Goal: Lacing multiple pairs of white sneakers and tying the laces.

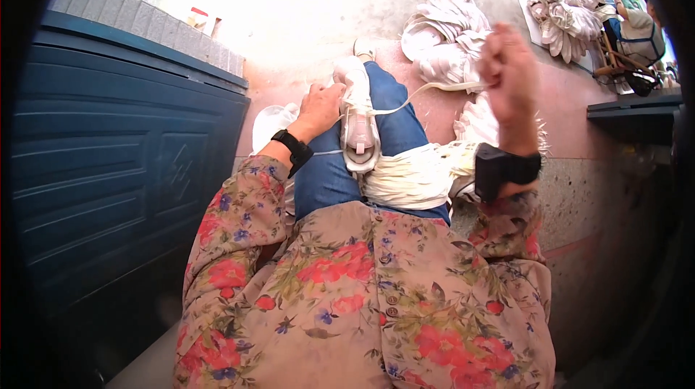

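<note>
The white shoe (360, 128) lies on the lap (399, 132), just right of the left fingers (337, 92), bent against its side, grip unclear; blurred right fingers (494, 56), farther right, close on its lace (434, 87).

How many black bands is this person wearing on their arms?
2: a narrower band behind the left hand, which is at the white shoe, and a wider band behind the right hand. Sleeves could hide more.

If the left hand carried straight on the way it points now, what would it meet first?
The left hand would likely meet the white lace-up shoe over the blue jeans first; it looks right at the shoe's side, though contact is hard to confirm.
</note>
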The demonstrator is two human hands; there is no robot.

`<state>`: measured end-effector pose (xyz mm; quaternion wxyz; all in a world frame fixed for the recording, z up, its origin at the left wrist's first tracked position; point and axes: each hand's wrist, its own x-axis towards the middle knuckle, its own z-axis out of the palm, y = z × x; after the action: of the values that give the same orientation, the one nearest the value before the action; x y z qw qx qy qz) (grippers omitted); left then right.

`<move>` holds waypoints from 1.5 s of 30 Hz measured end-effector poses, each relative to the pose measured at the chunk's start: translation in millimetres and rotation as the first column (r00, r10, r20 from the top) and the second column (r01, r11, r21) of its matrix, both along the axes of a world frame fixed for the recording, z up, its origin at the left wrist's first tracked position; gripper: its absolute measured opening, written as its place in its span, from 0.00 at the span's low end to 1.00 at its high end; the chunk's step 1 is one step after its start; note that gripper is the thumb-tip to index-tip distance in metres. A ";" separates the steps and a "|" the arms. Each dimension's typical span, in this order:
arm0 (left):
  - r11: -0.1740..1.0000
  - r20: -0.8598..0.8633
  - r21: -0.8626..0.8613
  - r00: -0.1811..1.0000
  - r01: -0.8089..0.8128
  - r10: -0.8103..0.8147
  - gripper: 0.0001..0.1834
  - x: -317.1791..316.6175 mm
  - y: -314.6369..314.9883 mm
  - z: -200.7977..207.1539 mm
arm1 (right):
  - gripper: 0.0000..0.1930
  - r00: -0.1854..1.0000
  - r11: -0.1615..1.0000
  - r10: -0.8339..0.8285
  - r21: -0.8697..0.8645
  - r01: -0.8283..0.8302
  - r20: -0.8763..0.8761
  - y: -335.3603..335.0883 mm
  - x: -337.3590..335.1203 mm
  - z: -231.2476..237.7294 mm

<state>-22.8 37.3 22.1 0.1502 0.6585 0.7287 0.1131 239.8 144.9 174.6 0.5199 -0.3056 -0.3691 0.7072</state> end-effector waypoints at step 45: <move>0.987 -0.031 -0.055 0.988 0.152 -0.154 0.14 -6.8 -4.6 1.9 | 0.12 0.516 0.887 0.021 0.222 -0.405 0.856 -87.4 -32.2 -137.6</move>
<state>-29.6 32.7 24.1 0.1630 0.7103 0.6812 0.0704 207.6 57.5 37.0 0.2375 -0.4440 -0.7408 0.4446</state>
